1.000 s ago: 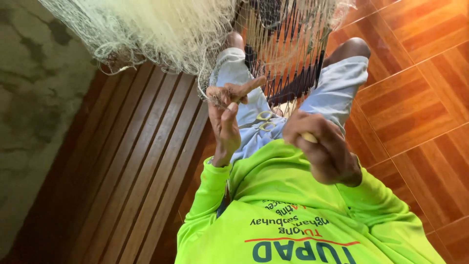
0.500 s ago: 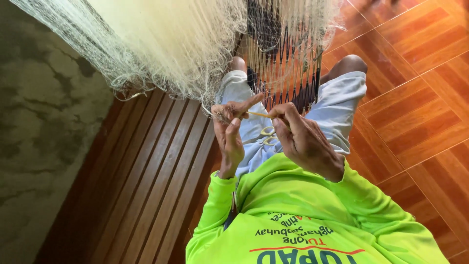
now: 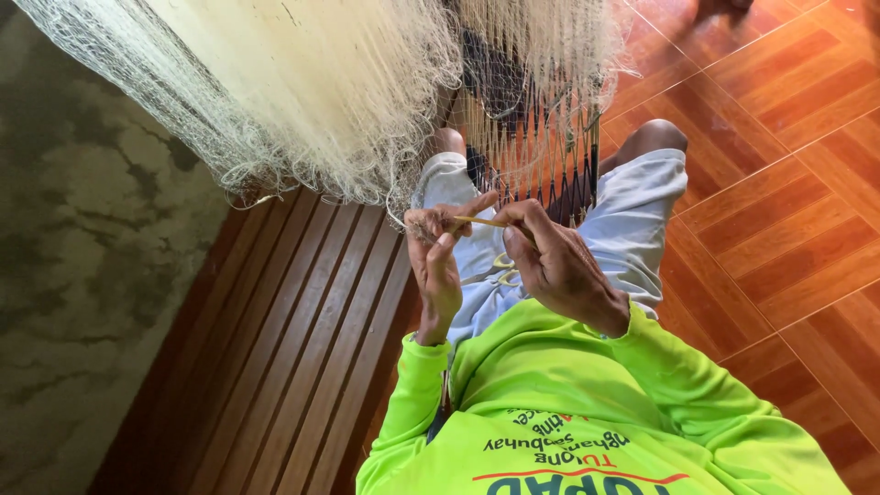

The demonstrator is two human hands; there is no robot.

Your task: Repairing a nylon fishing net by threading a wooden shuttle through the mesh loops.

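Left hand [image 3: 435, 261] pinching fine, pale net mesh [image 3: 312, 101] above slatted wooden bench [image 3: 293, 367]; right hand [image 3: 559, 266] grasping slim, yellowish netting needle [image 3: 478, 221] bridging both hands over lap, beside glossy tiled floor [image 3: 779, 183].

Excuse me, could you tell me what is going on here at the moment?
A person in a bright green shirt sits on a slatted wooden bench working on a pale fishing net that hangs in front of them. The left hand pinches the net's edge, while the right hand holds a thin yellowish needle pointed toward the left fingers. Both hands are raised above the lap, close together.
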